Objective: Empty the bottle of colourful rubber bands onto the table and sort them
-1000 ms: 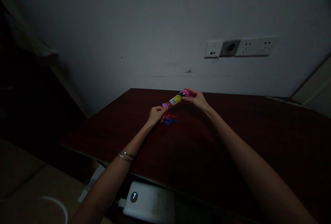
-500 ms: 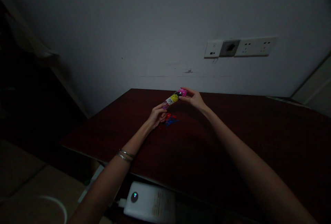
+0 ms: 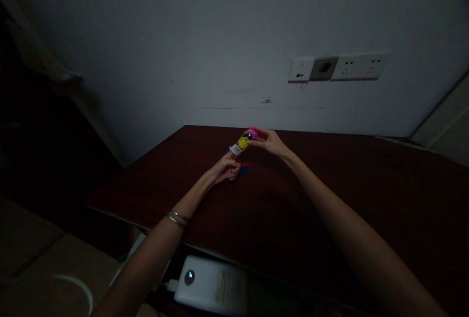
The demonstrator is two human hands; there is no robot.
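Observation:
A slim clear plastic bottle tilts up to the right above the table, with bright pink, black and yellow bunches inside and a white barcode label. My left hand is closed around its lower end. The thumb and fingers of my right hand grip the pink upper end. Beside my left hand, a small heap of thin red and blue bands lies on the dark red table, partly hidden by that hand. Dim light keeps the kind of the bunches hard to make out.
Behind the table rises a pale wall with a row of sockets. Below the front edge sits a white power bank with a cable plugged in. Tiled floor shows at lower left.
The bottle has shifted slightly left and down and tilts more steeply. My left hand has closed further round its lower end, covering more of the bands; my right hand moved with it.

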